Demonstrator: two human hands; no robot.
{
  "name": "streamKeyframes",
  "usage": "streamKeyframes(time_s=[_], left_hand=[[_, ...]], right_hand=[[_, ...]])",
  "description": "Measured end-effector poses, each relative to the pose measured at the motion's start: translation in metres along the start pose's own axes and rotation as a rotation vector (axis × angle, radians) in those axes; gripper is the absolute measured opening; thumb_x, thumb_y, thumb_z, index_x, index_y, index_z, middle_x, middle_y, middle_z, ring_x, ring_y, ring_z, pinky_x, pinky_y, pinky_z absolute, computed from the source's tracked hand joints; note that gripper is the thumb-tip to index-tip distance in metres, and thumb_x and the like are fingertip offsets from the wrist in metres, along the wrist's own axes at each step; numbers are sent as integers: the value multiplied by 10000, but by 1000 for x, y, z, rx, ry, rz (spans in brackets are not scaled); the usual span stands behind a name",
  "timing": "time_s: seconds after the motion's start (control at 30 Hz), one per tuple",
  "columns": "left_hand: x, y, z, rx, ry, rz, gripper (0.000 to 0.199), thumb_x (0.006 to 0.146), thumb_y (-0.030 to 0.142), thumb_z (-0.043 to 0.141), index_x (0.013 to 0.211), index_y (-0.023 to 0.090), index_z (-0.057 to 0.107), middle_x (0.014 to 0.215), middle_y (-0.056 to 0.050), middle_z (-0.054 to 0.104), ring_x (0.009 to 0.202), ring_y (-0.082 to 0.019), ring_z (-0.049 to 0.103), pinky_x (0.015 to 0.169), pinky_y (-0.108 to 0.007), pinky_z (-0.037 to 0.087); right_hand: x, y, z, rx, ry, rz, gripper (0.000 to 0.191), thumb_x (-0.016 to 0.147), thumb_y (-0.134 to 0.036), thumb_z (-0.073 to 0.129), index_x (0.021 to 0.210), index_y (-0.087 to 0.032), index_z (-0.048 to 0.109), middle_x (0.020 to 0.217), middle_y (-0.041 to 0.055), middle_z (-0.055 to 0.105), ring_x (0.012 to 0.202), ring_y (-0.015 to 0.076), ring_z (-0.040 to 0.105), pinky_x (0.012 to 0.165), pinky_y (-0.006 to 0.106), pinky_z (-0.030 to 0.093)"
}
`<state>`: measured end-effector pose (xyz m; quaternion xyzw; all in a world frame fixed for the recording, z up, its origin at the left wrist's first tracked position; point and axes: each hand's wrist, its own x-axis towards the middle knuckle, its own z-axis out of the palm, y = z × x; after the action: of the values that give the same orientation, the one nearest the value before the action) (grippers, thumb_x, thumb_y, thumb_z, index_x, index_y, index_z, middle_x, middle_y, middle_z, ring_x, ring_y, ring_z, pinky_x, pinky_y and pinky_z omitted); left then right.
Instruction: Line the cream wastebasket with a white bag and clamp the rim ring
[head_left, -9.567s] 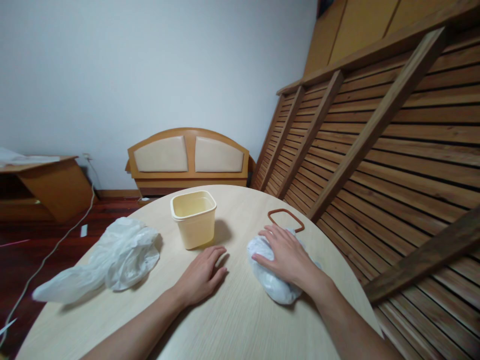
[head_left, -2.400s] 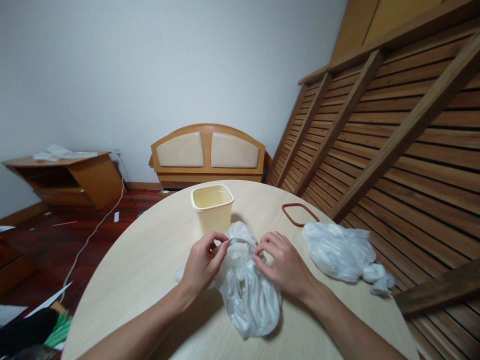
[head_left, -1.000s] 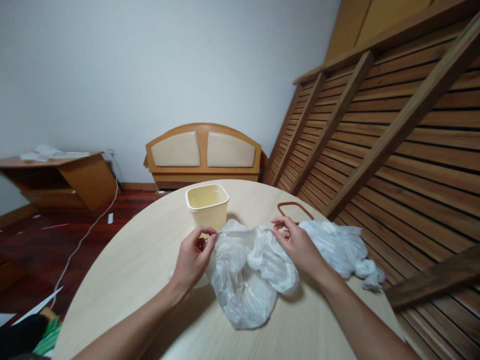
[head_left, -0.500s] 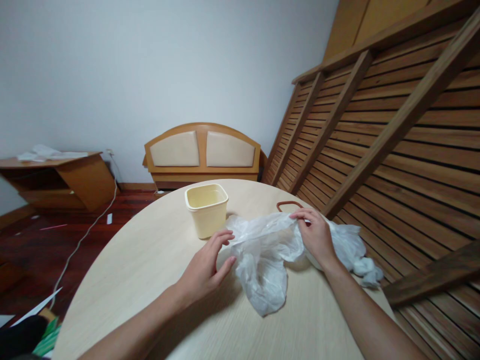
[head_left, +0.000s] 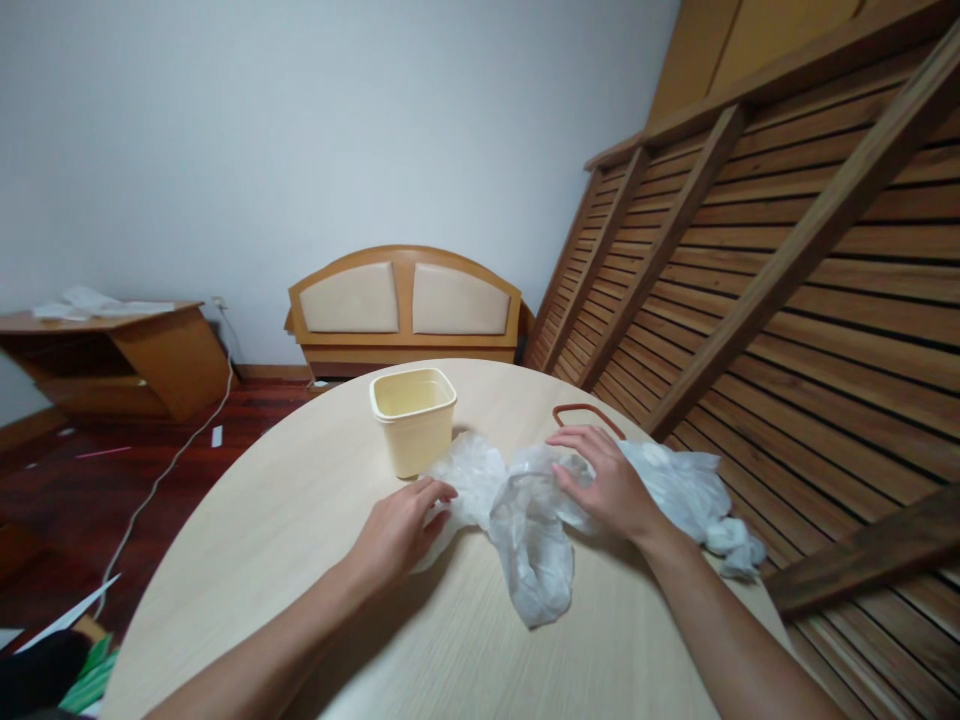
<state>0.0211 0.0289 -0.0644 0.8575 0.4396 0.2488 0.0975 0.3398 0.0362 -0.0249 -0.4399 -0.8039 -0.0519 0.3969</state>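
A crumpled, translucent white plastic bag point(head_left: 529, 530) lies across the round table point(head_left: 300, 560), one flap hanging toward me. At its left end is my left hand point(head_left: 401, 525), fingers loosely bent and thumb a little apart, touching or just over the plastic. My right hand point(head_left: 607, 485) rests over the bag's right part with thumb and fingers spread, hiding some of it. Just behind the left hand stands a pale yellow, square plastic tub point(head_left: 416, 440), upright and open at the top. Beyond the right hand lies a brown rectangular loop point(head_left: 581, 407), partly covered.
More bunched white plastic point(head_left: 686, 490) sits at the table's right edge. A slatted wooden panel point(head_left: 750, 330) leans close by on the right. Behind the table is a headboard point(head_left: 405, 300). A low desk point(head_left: 112, 350) and a white cable point(head_left: 176, 460) are at left.
The stretched upper edge of the bag has dropped and bunched up. My right hand has let go of it and moved slightly left and down; my left hand has shifted left and lower.
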Motion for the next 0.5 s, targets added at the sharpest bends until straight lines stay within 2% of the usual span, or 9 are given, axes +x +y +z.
streamKeyframes(time_s=[0.1, 0.17, 0.33, 0.5], left_hand=[[2, -1, -5, 13, 24, -23, 160, 932, 183, 509, 999, 233, 645, 981, -37, 749, 862, -213, 724, 730, -324, 558], [4, 0, -10, 6, 46, -30, 146, 949, 222, 511, 980, 233, 654, 977, -34, 754, 854, -212, 725, 726, -319, 554], [5, 5, -19, -26, 144, -19, 151, 968, 277, 515, 951, 229, 657, 917, -29, 762, 806, -196, 720, 711, -305, 544], [6, 5, -22, -46, 207, -28, 156, 969, 293, 524, 934, 230, 663, 867, -24, 754, 753, -181, 707, 695, -291, 537]], right_hand=[[-1, -5, 0, 52, -142, -70, 292, 861, -243, 689, 1151, -249, 652, 1152, 85, 671, 1110, 271, 619, 977, 473, 506], [-2, -3, 1, 80, -184, -86, 296, 859, -261, 706, 1150, -259, 656, 1138, 77, 678, 1094, 264, 630, 960, 461, 517], [-2, 3, -2, 94, -212, -70, 260, 861, -319, 728, 1110, -264, 675, 1095, 70, 686, 1042, 251, 655, 919, 433, 542], [1, -9, -6, 103, -176, -186, 545, 732, -488, 834, 1164, -220, 639, 1129, 111, 672, 1046, 280, 652, 909, 434, 545]])
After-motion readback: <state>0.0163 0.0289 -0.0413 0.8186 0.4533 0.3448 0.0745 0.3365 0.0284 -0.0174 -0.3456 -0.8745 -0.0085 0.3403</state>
